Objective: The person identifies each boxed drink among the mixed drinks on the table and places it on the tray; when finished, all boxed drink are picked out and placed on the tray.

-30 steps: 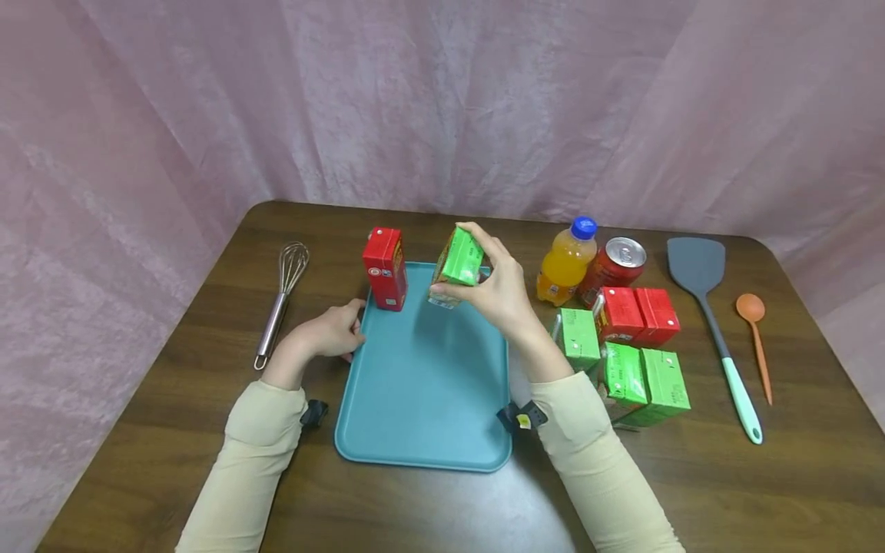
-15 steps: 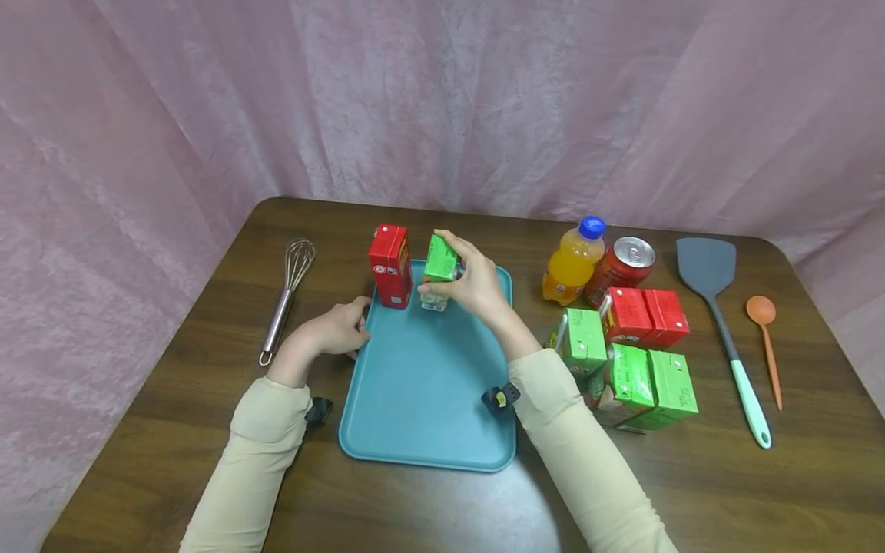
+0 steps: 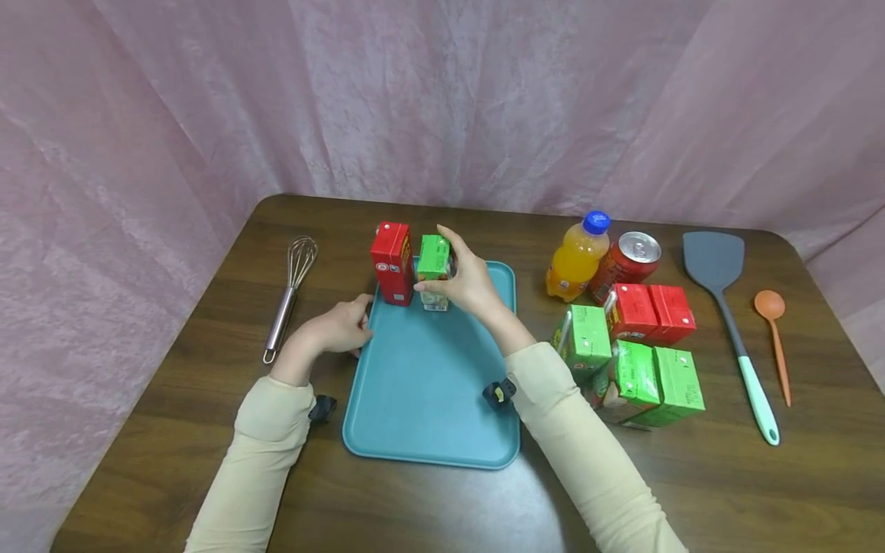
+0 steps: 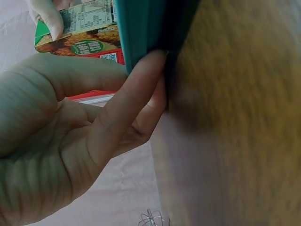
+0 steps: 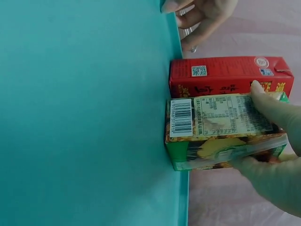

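Observation:
My right hand [image 3: 469, 280] grips a green drink carton [image 3: 433, 261] upright at the back left of the blue-green tray [image 3: 432, 392]. Thumb and fingers hold its sides, and its barcode end meets the tray in the right wrist view. Close beside it on the left, a red drink carton [image 3: 392, 265] stands in the tray's back left corner; the two overlap in the right wrist view [image 5: 225, 73]. My left hand [image 3: 337, 328] pinches the tray's left rim; the left wrist view shows its fingers [image 4: 141, 80] at that edge, some fingertips hidden beneath.
A whisk [image 3: 283, 303] lies to the left. Right of the tray stand several green cartons [image 3: 588, 338], two red cartons [image 3: 632, 311], an orange drink bottle [image 3: 575, 257] and a red can [image 3: 625, 265]. Farther right lie a spatula [image 3: 729, 330] and an orange spoon [image 3: 774, 330].
My right hand has carried the green carton left and down, from tilted over the tray to upright beside the red carton. The left hand has stayed at the tray's rim.

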{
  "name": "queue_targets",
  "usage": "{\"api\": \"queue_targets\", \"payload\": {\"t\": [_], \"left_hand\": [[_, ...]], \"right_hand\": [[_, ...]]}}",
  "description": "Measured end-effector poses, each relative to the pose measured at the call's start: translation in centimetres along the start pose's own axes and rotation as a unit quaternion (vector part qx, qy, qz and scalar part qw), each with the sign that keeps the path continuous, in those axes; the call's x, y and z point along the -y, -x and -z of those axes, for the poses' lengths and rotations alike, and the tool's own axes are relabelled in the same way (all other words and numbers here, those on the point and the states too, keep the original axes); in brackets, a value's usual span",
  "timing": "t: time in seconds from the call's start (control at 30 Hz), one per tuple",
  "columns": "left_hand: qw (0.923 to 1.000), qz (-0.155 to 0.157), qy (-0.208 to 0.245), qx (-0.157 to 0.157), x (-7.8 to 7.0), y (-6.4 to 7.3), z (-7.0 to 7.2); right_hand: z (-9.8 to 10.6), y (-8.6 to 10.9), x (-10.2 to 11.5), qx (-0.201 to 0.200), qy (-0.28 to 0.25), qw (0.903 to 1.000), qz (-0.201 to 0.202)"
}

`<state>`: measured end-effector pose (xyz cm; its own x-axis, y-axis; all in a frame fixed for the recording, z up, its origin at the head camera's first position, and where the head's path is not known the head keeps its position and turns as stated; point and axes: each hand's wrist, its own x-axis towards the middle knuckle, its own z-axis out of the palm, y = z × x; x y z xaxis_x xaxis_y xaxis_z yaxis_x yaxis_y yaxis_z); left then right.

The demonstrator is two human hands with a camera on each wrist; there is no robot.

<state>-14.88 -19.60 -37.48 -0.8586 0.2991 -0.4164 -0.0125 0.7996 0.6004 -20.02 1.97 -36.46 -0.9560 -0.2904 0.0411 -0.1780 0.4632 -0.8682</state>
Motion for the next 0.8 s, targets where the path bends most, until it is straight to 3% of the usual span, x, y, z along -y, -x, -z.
{"api": "queue_targets", "payload": {"t": [0.23, 0.6, 0.8], "left_hand": [[0.9999, 0.005, 0.01, 0.004, 0.0, 0.0, 0.0], [1.0, 0.002, -0.001, 0.001, 0.0, 0.0, 0.2], [1.0, 0.004, -0.004, 0.002, 0.2, -0.1, 0.0]], "right_hand": [[1.7, 1.8, 1.0, 0.014, 0.016, 0.9996, -0.016], [6.5, 7.6, 3.6, -0.022, -0.016, 0.995, 0.096], [9.2, 10.6, 3.9, -0.041, 0.011, 0.9932, 0.108]]}}
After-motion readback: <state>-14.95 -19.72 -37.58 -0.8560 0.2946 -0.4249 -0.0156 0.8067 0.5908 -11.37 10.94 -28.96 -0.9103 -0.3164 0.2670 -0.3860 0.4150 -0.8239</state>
